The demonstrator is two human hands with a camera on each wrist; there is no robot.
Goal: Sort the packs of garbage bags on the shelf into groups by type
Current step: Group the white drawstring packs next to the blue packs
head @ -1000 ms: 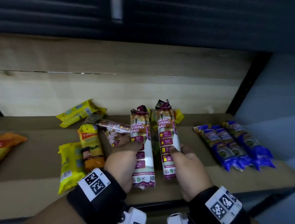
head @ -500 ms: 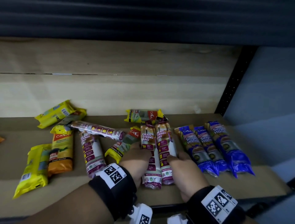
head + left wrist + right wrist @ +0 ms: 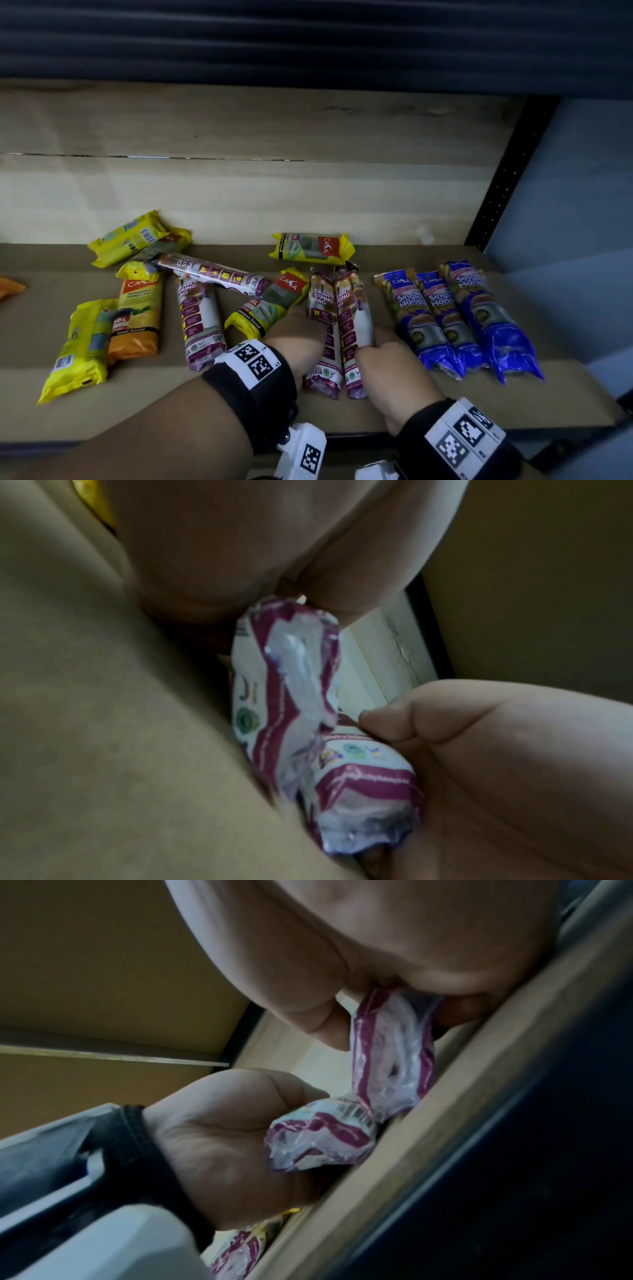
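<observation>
A narrow gap separates the 3 blue packs from the drawstring packs; bare shelf lies in front

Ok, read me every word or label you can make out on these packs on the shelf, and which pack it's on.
"DRAW STRING BAG": purple-and-white pack in the left hand.
"CASA": yellow pack at the back.
"CASA", "50L": orange pack.
"Single Handle", partly cut off: the three blue packs.
Smaller print and barcodes: too blurred to read.
</observation>
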